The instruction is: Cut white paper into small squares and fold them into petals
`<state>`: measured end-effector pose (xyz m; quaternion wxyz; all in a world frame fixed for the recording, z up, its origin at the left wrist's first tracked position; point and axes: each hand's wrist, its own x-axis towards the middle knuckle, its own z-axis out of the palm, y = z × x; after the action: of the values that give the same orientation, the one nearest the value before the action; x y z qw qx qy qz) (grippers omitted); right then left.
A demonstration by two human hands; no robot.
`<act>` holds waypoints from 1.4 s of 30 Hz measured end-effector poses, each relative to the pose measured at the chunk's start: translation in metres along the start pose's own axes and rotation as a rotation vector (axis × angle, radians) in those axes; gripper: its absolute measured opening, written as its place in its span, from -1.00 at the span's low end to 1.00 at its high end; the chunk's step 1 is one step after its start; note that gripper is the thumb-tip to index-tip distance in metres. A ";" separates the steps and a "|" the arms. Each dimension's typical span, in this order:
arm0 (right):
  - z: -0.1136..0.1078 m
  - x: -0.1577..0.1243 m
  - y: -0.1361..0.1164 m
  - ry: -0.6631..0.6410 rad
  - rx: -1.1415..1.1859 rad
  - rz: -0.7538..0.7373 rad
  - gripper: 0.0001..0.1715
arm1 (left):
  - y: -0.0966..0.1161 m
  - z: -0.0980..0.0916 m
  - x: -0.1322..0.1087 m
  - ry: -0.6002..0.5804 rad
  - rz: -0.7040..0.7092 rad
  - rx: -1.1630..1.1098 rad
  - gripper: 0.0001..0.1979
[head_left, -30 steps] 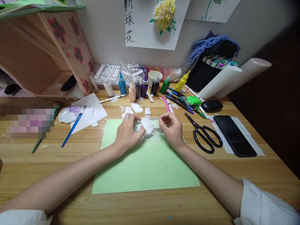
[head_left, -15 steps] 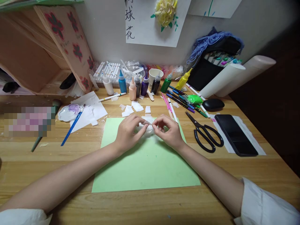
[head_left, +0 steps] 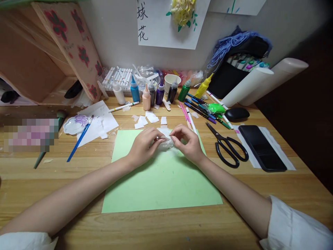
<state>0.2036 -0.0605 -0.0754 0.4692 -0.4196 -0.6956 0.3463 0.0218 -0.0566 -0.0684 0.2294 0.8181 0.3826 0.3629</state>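
Observation:
A pale green sheet of paper (head_left: 161, 187) lies flat on the wooden table in front of me. Over its far edge, my left hand (head_left: 144, 146) pinches thumb and fingertips together at a thin white piece that looks like paper. Facing it a short gap away, my right hand (head_left: 188, 142) has thumb and forefinger closed at the same white stuff. Crumpled, half-see-through white material (head_left: 165, 143) sits on the green sheet just below my fingertips. My fingers partly cover it, and its exact kind is unclear. Beyond my hands lie several small white paper scraps (head_left: 152, 117).
Black-handled scissors (head_left: 226, 147) and a phone (head_left: 262, 148) lie to the right. Several paint bottles (head_left: 134, 89), a paper cup (head_left: 171, 81) and markers (head_left: 200, 111) line the back. At left are a paintbrush (head_left: 80, 139) and a small palette (head_left: 71, 125).
My fingertips have come slightly apart, leaving a small gap between the hands, and more of the white material shows between them. The whole view has shifted a little.

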 end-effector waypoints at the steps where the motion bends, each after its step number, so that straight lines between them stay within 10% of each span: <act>1: 0.000 0.001 0.000 -0.018 0.018 0.019 -0.96 | 0.000 0.000 0.000 -0.012 0.004 0.004 -0.86; 42: -0.001 0.001 0.001 -0.076 0.118 0.068 -0.95 | -0.003 0.001 0.000 0.028 0.029 -0.004 -0.89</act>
<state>0.2050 -0.0588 -0.0758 0.4542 -0.4010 -0.6769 0.4180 0.0216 -0.0551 -0.0711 0.2203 0.8180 0.3730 0.3785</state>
